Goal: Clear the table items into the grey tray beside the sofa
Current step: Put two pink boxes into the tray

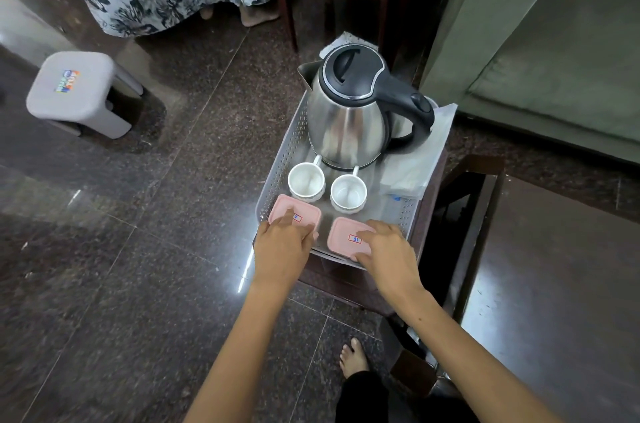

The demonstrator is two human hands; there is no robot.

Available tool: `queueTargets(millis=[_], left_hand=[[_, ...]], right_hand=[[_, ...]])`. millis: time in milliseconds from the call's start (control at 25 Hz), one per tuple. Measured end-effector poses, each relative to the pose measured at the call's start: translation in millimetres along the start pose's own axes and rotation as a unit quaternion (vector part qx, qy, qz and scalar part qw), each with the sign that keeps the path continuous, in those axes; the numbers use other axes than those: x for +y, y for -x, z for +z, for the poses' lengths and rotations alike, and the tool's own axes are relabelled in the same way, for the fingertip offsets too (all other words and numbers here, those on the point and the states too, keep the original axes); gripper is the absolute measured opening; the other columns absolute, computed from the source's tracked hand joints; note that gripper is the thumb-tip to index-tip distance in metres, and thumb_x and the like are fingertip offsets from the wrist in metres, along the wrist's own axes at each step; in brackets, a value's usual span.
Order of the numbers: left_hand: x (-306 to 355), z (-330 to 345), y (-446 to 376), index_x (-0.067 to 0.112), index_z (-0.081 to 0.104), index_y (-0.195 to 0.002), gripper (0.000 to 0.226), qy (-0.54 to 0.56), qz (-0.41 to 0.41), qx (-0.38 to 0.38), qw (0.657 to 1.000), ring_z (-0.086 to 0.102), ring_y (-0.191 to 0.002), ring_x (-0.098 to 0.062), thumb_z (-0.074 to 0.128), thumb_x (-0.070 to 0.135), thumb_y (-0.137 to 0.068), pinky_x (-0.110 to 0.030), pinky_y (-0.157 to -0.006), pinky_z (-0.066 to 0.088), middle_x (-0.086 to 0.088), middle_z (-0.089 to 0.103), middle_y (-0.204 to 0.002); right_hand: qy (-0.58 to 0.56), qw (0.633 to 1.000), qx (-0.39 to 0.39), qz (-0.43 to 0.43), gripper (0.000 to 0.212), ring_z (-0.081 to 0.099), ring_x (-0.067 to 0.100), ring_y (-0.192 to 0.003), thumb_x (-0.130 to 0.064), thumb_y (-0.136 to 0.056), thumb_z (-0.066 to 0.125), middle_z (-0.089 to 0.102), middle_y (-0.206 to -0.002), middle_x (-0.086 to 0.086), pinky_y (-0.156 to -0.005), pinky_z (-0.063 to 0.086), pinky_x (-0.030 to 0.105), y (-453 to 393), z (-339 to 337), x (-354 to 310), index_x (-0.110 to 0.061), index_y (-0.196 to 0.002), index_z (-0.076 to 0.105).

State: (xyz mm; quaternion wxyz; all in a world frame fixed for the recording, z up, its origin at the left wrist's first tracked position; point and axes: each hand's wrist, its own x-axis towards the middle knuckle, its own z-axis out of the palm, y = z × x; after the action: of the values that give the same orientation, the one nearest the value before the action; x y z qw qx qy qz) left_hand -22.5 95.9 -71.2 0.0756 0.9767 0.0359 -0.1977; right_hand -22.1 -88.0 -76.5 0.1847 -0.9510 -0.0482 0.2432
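Left hand (282, 242) resting fingers-down on the near-left pink container (294, 216), not clenched; right hand (384, 246) likewise laid on the near-right pink container (349, 239), grip unclear. Two pink lids, each with a small red-edged label, writing unreadable. Beyond, two white cups (306, 180), (348, 193), handles toward 12 o'clock. Farthest, one steel kettle (349, 125), spout at 10 o'clock, handle at 4. All inside the grey tray (280, 163), long axis 6 to 12, sofa (540, 42) at 2 o'clock.
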Motion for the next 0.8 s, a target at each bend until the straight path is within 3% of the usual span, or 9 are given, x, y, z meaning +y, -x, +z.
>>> queueTargets(millis=[160,600,800], left_hand=[[-2,-1,-2,0.036,0.061,-0.123,0.032,0.012,-0.008,0.003,1.0,0.052,-0.125,-0.018,0.046,0.037,-0.095,-0.033,-0.109,0.025,-0.005,0.039,-0.151],[6,-4,-3,0.029,0.067,-0.117,0.029,0.046,-0.033,0.009,0.998,0.056,-0.119,-0.026,0.051,0.031,-0.093,-0.035,-0.107,0.031,-0.01,0.045,-0.146],[13,-5,3,0.015,0.068,-0.113,0.029,0.062,-0.032,0.048,0.996,0.06,-0.105,-0.033,0.052,0.02,-0.09,-0.038,-0.097,0.038,-0.013,0.061,-0.125]], right_hand=[[-0.024,0.999,0.019,-0.016,0.038,0.037,0.025,-0.128,-0.03,-0.086,0.065,0.046,-0.14,0.001,-0.094,0.048,0.04,-2,9,0,-0.021,-0.123,0.061],[-0.113,0.989,0.082,-0.042,0.036,0.044,0.024,-0.125,-0.027,-0.077,0.074,0.056,-0.133,0.002,-0.095,0.048,0.04,-9,25,-1,-0.02,-0.112,0.068],[-0.105,0.989,0.088,-0.056,0.032,0.042,0.02,-0.128,-0.03,-0.081,0.07,0.051,-0.14,-0.001,-0.092,0.049,0.038,-5,24,2,-0.023,-0.112,0.069]])
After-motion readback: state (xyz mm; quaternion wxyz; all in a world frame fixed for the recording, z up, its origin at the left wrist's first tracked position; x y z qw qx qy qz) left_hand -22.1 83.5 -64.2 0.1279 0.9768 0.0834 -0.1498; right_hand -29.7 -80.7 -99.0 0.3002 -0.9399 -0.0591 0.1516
